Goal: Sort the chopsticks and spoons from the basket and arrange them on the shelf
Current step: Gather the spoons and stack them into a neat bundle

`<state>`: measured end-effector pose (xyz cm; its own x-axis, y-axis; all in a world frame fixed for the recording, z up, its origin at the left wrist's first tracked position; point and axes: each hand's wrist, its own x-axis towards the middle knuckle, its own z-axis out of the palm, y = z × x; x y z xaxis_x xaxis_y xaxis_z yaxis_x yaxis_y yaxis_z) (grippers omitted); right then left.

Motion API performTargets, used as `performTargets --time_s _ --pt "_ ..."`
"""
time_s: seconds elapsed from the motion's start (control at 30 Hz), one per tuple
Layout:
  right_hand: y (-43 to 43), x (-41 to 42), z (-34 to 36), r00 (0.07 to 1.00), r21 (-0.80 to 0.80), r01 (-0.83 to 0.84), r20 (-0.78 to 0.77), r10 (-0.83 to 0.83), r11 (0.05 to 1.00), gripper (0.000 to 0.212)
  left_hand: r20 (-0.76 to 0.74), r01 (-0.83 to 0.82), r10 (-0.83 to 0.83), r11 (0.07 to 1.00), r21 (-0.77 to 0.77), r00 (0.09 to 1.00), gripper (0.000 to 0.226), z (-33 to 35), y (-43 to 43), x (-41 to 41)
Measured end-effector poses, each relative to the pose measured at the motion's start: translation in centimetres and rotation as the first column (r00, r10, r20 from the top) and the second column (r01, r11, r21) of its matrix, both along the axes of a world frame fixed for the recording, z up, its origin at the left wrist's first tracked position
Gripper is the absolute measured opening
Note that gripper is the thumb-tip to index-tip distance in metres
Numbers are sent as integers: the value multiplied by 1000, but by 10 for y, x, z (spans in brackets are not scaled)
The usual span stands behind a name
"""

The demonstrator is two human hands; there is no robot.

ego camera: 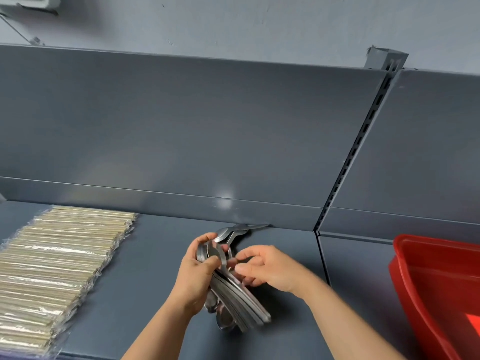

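The shelf (145,281) is bounded at the rear by the back panel (181,139) and at the right by a slotted upright (350,165). Bare shelf surface lies between the wrapped chopsticks (59,263), laid in a row at the left, and the upright. Over this gap the left grip (200,271) curls round the bowl end of a bundle of spoons (241,302); the right grip (270,268) pinches the handles. Loose spoons (241,229) lie just behind, one handle tip reaching the back panel. The red basket (405,255) stands right of the upright; only its inner wall shows.
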<state>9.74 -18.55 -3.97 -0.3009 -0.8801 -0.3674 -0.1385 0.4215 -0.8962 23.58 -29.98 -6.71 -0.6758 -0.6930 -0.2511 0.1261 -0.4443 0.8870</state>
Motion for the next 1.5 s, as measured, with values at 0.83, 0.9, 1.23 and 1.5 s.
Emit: performTargets --time_s 0.83,0.9,1.23,1.5 --pt "14 -9 -16 872 -54 330 -364 -327 942 18 -110 -75 80 996 50 991 27 2 -10 31" --pt "12 -8 -27 858 45 314 -441 -263 948 16 -70 -56 60 996 67 996 20 -3 -10 39" --pt "-40 20 -32 794 174 290 -592 -135 941 46 64 -62 51 984 170 997 24 -11 -4 63" --pt "-22 7 -7 913 233 383 47 -404 894 21 -5 -12 14 958 286 1000 15 -4 5 58"
